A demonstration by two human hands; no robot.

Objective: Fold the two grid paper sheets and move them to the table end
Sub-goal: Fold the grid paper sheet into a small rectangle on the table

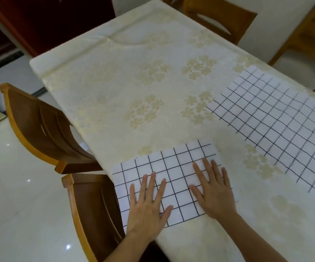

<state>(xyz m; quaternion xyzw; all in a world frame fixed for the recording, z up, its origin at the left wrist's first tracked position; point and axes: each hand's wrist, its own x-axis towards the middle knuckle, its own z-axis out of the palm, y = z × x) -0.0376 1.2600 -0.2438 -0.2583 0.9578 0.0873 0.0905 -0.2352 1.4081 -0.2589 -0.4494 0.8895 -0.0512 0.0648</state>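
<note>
Two wooden chairs (45,129) crowd the surface's (115,76) left edge, one just beside the near grid sheet (173,163). Your left hand (147,205) and right hand (213,190) press flat on that sheet, fingers straight and spread, grasping nothing. Right of it, apart, lies the second grid sheet (277,120), with another chair (304,35) beyond.

— How is the near grid paper sheet (164,178) laid?
— Flat under the straight fingers (152,186) of both hands, its left edge overhanging.
— And the second grid paper sheet (277,125)?
— Spread flat, well apart, beyond and right of the fingertips, set askew.
</note>
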